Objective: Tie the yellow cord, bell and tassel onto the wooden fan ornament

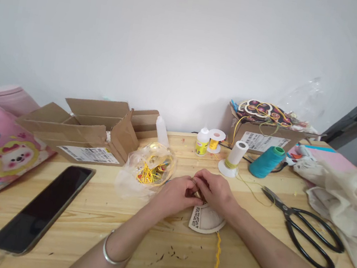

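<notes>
My left hand (178, 195) and right hand (215, 191) meet, fingertips pinched together, fingers curled. Forearms angle inward from both sides. Silver bangle around left wrist.

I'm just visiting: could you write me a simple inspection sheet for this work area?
Surface: pale wooden table, dark flecks near the front.
Work items: fan-shaped piece with cut-out pattern; yellow cord trails from its lower edge.
Clutter: phone and open box on the left; bag of cords in the middle; teal thread, open scissors and crumpled cloth on the right.
Hands: left hand and right hand meet at the piece's upper end; exact grip hidden.
Cables: none certain; a dark strand beside the teal thread might be one.
Surroundings: plain pale wall behind.
</notes>
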Tool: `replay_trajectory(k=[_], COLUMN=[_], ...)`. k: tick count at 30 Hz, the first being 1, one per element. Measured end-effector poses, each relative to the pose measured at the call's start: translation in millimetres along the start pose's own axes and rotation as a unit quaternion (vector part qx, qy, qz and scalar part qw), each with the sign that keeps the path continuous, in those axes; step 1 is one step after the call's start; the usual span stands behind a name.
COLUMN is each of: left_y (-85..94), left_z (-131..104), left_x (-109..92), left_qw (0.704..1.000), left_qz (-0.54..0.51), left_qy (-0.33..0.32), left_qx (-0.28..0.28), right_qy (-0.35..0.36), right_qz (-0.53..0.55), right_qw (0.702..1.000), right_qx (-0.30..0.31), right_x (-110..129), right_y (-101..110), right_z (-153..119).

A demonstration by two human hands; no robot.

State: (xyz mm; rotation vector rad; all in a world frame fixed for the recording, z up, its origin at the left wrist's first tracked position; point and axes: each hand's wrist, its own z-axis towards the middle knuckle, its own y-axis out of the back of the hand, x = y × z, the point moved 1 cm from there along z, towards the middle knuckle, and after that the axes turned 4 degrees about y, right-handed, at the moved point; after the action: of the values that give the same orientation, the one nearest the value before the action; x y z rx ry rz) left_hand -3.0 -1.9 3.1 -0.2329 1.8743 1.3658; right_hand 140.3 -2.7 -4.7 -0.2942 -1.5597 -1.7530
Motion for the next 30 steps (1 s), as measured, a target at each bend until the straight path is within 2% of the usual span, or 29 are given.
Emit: replay_trajectory(k=[10, 14, 19, 25, 30], left_y=[2.8, 2.8, 4.3, 12.7, 12.8], left_z=[2, 3, 4, 4, 3], left_x=[1, 4, 6, 5, 5], left_qw=[0.999, 0.997, 0.992, 0.984, 0.986], left_qz=[-0.021, -0.058, -0.108, -0.157, -0.129], left_qy=[0.024, 0.058, 0.071, 0.040, 0.082], left_qx=[-0.006, -0.007, 0.008, 0.079, 0.062], right_qy=[0.008, 0.005, -0.001, -0.002, 0.003], right_qz=[0.025, 0.049, 0.087, 0.112, 0.109], right_qw=[1.000, 0.999, 0.996, 0.993, 0.994], right_qx=[0.001, -0.006, -0.013, -0.023, -0.014], right_x=[0, -1, -3, -6, -4], right_y=[0, -1, -2, -4, -3], right_z=[-1, -1, -1, -1, -1])
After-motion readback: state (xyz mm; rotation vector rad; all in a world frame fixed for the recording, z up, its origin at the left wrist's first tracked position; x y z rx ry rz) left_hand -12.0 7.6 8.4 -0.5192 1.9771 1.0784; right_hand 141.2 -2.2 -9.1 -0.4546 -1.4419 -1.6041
